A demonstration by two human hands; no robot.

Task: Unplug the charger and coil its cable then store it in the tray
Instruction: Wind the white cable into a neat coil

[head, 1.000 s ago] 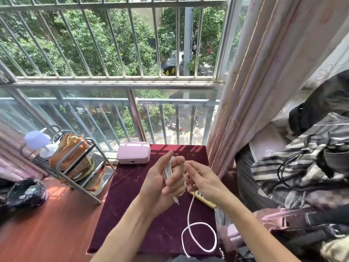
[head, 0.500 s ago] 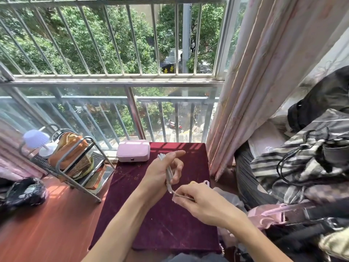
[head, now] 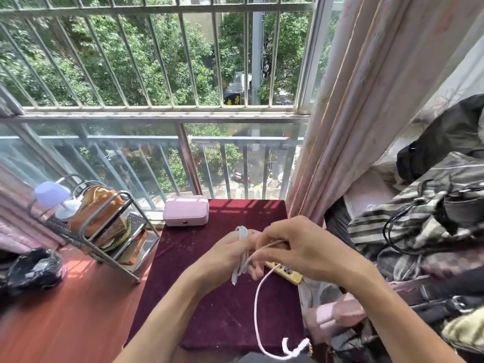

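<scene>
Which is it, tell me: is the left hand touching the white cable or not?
Touching. The head view shows the left hand closed around several loops of the white cable, which pass across its fingers.

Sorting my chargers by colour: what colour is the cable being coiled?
White; the cable shows clearly against the dark red tabletop in the head view.

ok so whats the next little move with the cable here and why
Probably another wrap: the right hand should carry the strand it pinches around the bundle held in the left hand. Several loops of white cable are already gathered there, but a long loose tail hangs down past the maroon table edge, uncoiled.
</scene>
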